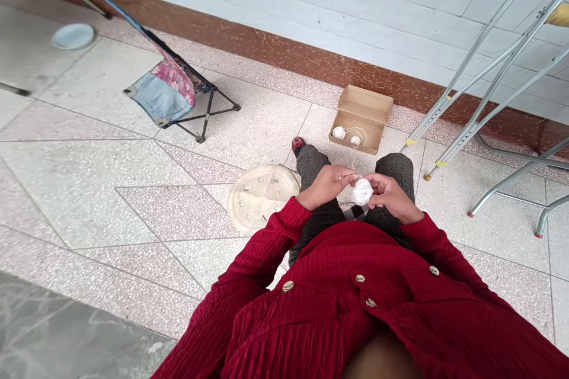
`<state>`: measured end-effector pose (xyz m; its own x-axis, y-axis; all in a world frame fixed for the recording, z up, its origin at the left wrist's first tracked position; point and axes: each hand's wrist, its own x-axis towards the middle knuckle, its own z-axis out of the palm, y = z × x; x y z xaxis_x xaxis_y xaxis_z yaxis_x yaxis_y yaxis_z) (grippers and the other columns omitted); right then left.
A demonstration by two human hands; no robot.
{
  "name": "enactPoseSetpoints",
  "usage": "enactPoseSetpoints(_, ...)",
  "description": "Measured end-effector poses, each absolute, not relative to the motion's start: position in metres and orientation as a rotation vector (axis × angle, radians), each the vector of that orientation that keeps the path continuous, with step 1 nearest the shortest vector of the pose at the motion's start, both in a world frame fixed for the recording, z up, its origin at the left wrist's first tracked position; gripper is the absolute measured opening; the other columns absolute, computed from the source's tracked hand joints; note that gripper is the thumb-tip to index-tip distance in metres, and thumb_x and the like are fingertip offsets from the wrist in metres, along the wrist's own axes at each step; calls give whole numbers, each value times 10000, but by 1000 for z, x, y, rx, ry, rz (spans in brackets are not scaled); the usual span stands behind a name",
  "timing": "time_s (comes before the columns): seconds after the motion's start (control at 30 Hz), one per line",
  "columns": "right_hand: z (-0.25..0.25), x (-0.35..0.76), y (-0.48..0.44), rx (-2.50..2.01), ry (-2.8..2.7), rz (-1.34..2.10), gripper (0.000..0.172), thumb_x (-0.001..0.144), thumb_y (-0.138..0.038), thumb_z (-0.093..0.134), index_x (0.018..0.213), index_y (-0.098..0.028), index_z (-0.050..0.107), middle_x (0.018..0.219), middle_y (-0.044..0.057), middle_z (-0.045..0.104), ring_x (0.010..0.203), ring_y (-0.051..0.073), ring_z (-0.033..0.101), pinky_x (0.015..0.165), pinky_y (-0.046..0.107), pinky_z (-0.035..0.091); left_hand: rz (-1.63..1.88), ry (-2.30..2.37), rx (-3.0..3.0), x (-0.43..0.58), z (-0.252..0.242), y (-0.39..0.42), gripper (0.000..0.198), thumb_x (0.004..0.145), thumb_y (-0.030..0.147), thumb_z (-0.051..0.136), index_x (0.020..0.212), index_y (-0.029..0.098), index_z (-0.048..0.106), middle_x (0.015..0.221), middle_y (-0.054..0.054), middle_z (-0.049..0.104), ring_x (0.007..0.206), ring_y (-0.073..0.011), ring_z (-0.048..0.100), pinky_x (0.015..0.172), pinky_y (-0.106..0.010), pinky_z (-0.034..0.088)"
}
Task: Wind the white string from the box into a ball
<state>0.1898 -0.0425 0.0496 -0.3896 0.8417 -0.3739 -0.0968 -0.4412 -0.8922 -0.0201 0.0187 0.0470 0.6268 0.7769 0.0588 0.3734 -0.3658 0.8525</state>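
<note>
A small white ball of yarn [363, 192] is held over my lap, between my two hands. My right hand [391, 196] has its fingers closed around the ball's right side. On the other side, my left hand [331, 182] pinches a thin white strand close to the ball's upper left. From there the strand seems to run up toward an open cardboard box [377, 108] on the floor ahead. Inside the box lie a white yarn ball [338, 132], a smaller white ball [355, 140] and a loose loop of yarn.
A folding chair [166, 95] stands at the left, near a pale basin [73, 37]. The round cream stool top [260, 198] is just left of my legs. Metal crutches [482, 89] lean at the right beside tubular metal legs [507, 189]. A tiled wall runs behind the box.
</note>
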Motion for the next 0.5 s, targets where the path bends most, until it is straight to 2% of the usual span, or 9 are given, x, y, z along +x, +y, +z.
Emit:
enactPoseSetpoints(0.1,71,199,-34,-1179,-991,1791,397,620,-279,838,960,-200,649,719,-22,664,475,84,510,405,198,275,609,942,1824,-12,39,10,411,1005,389,477,753,141,688,791,-25,702,774,-151,631,764,-250,464)
enactPoseSetpoints(0.27,55,211,-3,-1380,-892,1359,341,634,-291,768,919,-208,599,735,-25,633,530,100,515,446,214,327,450,875,1953,-1,30,-10,404,1007,332,462,711,151,670,714,-16,669,738,-142,608,779,-251,458)
enactPoseSetpoints(0.33,35,211,4,-1528,-1009,1160,358,597,-271,763,900,-207,585,770,-12,646,570,115,530,489,228,380,410,875,2076,-1,31,-12,388,1009,302,459,717,159,671,688,-15,661,727,-144,604,860,-278,476)
enactPoseSetpoints(0.4,17,207,2,-1646,-1204,1090,357,567,-242,766,884,-200,607,778,-7,648,608,126,542,550,245,426,425,906,2193,-6,34,-9,352,1008,281,470,756,168,688,724,-20,693,741,-148,620,1011,-344,454)
enactPoseSetpoints(0.5,8,198,-15,-1597,-1299,1359,361,550,-234,769,883,-200,633,759,-24,636,582,117,543,528,234,422,513,984,2292,-17,41,2,280,997,257,504,836,175,719,867,-45,752,837,-173,666,1159,-450,349)
